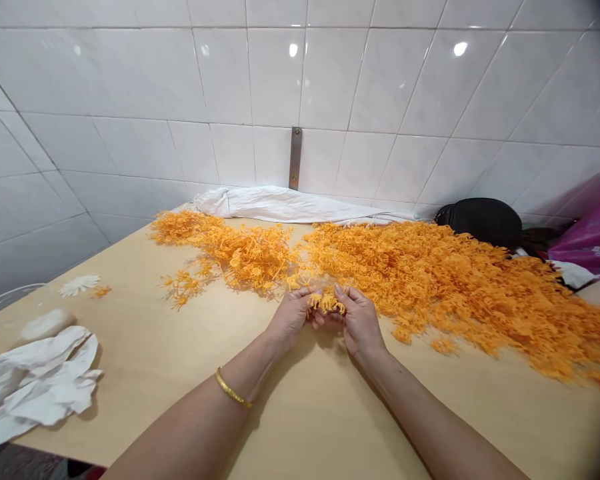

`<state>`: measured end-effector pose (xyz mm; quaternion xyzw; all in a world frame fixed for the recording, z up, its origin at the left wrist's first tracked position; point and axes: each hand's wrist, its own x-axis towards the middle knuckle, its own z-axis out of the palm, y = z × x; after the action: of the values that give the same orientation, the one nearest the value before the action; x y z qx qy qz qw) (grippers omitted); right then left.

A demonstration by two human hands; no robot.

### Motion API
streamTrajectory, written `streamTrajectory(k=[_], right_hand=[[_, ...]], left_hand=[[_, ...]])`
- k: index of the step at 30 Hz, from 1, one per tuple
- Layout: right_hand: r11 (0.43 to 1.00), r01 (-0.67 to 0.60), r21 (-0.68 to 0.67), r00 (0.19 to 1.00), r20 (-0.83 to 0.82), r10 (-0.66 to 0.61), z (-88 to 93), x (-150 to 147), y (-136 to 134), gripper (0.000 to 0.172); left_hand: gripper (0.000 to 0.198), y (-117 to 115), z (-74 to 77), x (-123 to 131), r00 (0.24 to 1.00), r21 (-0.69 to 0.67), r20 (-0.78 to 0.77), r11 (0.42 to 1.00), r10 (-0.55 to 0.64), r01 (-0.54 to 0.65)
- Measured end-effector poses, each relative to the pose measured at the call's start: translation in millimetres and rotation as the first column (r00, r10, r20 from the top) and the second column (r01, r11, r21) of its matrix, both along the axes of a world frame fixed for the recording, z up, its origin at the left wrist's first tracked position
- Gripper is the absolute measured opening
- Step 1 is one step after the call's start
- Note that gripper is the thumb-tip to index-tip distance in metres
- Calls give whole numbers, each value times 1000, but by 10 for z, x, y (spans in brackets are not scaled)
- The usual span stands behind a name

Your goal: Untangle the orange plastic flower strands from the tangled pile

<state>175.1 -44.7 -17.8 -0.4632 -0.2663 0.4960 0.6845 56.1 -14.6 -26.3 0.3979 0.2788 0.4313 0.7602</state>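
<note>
Left hand (291, 315) and right hand (359, 319): both grips closed together on one small orange plastic cluster (326, 303), held just above the table (300, 400). Large orange pile (430, 280) just beyond. White crumpled material (40, 383), possibly gloves, far left. Black bag (480, 220) at the wall.

Uniform bright orange: heap (430, 280), 12 to 3 o'clock, and small cluster (326, 303) at centre. Plain pale tan: table (300, 413). Glossy white with a grey grout grid: wall tiles (330, 80). White: cloth (290, 203), 12 o'clock, and crumpled sheets (40, 387), 8 o'clock. Black: bag (480, 220), 2 o'clock. Magenta: plastic (595, 233), 3 o'clock. Gold: bangle (233, 390), 6 o'clock.
</note>
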Motion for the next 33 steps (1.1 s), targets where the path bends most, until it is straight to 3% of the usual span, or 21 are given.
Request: streamTrajectory(k=[2,4,8,11,16,20,23,28,33], right_hand=[[990,134,-41,989,-55,-136,40,180,44,19],[982,183,-38,981,-64,-185,84,317,67,18],[999,29,-18,999,41,-28,127,305,36,2],[992,-104,-69,993,49,108,117,214,-7,14],[959,-266,-96,962,-87,258,83,177,-46,16],[947,-316,-56,924,209,320,43,91,-66,21],[955,-292,53,864,443,240,15,31,-71,20],[938,-321,131,841,494,219,6,48,-64,22],[970,-220,99,861,487,145,-59,44,-42,22]], left_hand=[[16,-14,24,-26,999,-10,31,1000,24,-24],[18,-27,30,-29,998,-6,33,998,60,-59],[20,-37,0,21,995,54,18,993,101,-102],[21,-36,-5,27,991,121,-36,985,126,-121],[22,-47,15,3,973,186,-102,965,205,-184],[21,-64,18,15,987,163,-75,978,145,-131],[27,-72,26,12,991,68,-79,992,110,-104],[34,-89,35,-11,972,4,-221,997,-79,82],[27,-89,38,11,973,69,-222,994,-68,85]])
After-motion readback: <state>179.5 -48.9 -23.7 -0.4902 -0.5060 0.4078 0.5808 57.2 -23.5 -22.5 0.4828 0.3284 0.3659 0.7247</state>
